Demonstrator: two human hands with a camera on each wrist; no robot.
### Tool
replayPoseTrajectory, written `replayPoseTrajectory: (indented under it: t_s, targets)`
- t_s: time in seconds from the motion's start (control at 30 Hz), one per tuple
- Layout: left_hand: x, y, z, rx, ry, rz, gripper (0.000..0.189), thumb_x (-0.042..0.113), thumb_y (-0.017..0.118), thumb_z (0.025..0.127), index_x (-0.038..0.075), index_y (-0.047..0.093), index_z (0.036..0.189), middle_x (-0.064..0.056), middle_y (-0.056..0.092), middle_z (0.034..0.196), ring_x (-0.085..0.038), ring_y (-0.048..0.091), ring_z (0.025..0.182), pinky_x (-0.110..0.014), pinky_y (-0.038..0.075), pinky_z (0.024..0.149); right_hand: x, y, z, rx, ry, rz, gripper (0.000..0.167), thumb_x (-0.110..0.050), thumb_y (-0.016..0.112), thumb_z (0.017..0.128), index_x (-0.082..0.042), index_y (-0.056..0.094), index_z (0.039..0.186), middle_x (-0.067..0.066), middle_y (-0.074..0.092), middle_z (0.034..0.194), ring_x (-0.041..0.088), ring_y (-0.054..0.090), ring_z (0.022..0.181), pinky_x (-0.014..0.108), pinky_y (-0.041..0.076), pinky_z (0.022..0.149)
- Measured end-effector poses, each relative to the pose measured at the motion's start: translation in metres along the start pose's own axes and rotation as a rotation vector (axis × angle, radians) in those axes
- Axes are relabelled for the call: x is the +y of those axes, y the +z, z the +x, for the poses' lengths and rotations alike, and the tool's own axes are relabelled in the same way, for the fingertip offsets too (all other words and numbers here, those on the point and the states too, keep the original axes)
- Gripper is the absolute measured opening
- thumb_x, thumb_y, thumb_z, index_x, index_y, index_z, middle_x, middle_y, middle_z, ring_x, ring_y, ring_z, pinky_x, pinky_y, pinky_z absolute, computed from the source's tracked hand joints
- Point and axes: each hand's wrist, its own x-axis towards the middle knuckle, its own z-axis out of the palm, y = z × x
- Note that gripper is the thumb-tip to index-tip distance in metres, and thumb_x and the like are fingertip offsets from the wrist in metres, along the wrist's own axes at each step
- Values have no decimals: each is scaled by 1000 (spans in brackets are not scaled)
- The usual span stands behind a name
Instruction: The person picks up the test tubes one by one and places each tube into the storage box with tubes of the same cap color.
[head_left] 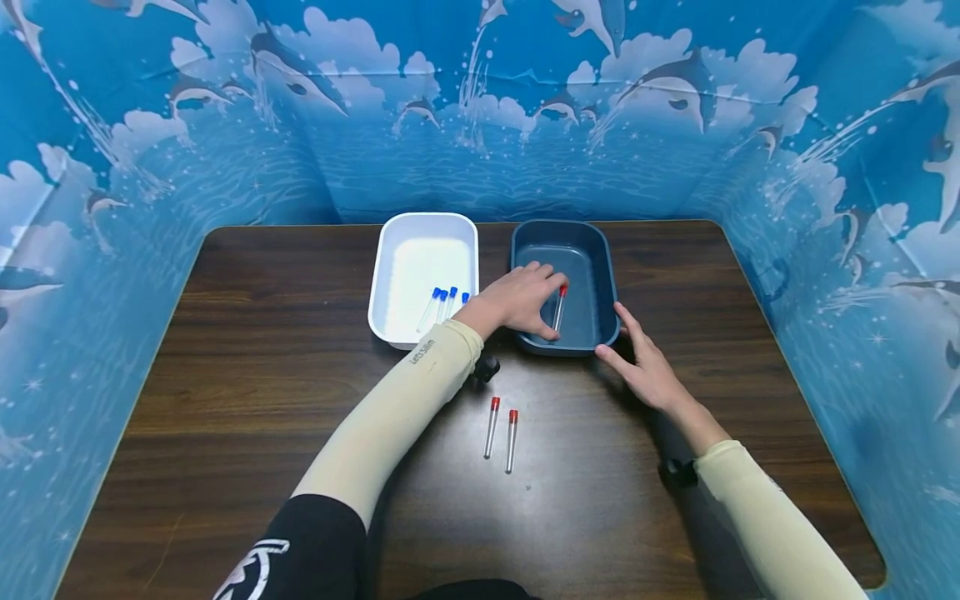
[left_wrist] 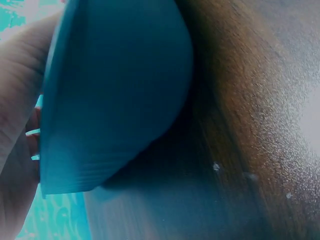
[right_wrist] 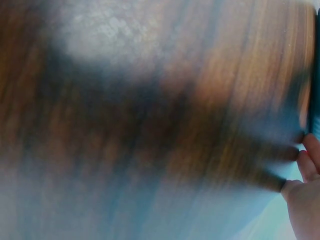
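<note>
My left hand [head_left: 525,298] reaches over the dark blue tray [head_left: 573,343], thumb and fingers spread apart. Between its fingertips and thumb is a red-capped tube [head_left: 559,310], slanting inside the tray, its cap right at a fingertip. In the left wrist view, the tray's outer wall [left_wrist: 120,90] hides much of that hand. My right hand [head_left: 643,367] is at the tray's near right corner, fingers fairly straight and fingertips close against the rim. Two more clear tubes with red caps, one on the left [head_left: 491,429] and one on the right [head_left: 512,442], lie on the table nearer me.
A white tray [head_left: 386,283] stands left of the dark blue one, holding several blue-capped tubes [head_left: 442,302], partly behind my left forearm. Both trays sit near the far edge of the dark wooden table [head_left: 247,375]. A dolphin-print curtain [head_left: 495,167] surrounds the table's back and sides.
</note>
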Motion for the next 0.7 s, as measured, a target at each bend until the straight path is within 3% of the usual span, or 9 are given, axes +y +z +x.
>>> replayPoseTrajectory:
  t_s: [0.3, 0.7]
  targets:
    - [-1, 3, 9, -6, -15, 72, 87, 69, 70, 73, 19, 45, 140, -3, 51, 127, -19, 44, 107, -37, 40, 94, -3, -3, 2, 14, -13, -9, 78, -52, 52, 98, -45, 0, 155, 20, 20, 159, 45, 29, 138, 73, 23, 100]
    - [4, 9, 15, -94, -46, 181, 93, 73, 66, 75, 17, 42, 144, -7, 50, 136, -24, 44, 117, -41, 38, 102, 0, 2, -2, 18, -13, 3, 77, -54, 51, 98, -46, 1, 155, 22, 26, 155, 45, 30, 138, 73, 24, 101]
